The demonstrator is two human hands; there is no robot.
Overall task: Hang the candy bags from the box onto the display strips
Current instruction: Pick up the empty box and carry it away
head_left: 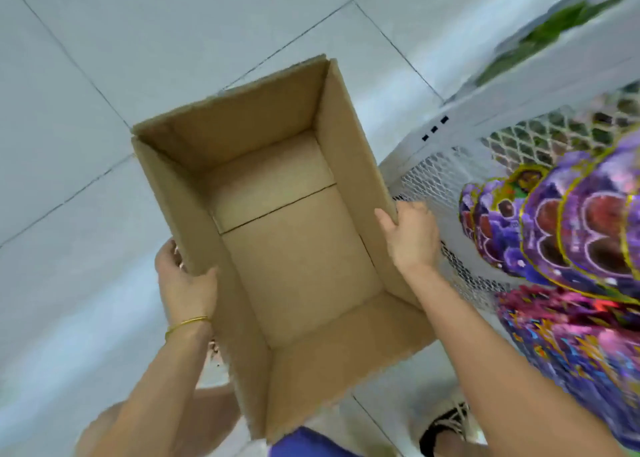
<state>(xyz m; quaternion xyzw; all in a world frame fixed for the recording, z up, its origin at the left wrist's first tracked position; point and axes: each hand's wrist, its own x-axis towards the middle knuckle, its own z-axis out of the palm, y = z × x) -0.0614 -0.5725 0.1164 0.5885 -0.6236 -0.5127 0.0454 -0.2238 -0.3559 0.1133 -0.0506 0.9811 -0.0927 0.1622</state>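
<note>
Holding: we grip the empty box [284, 235], left hand [185, 283] and right hand [410, 238] closed on opposite long rims, steadying it
Candy bags [568, 235]: hanging beside the box's right edge

The floor [104, 75] is pale grey tile with thin dark grout lines running diagonally across it, and it fills the view from nine o'clock round to twelve. A white mesh rack [450, 172] stands on it from one to four o'clock. At five o'clock a foot in a dark sandal [443, 425] rests on the tile. Whether the cardboard box [277, 235] at the centre touches the floor cannot be told.
</note>
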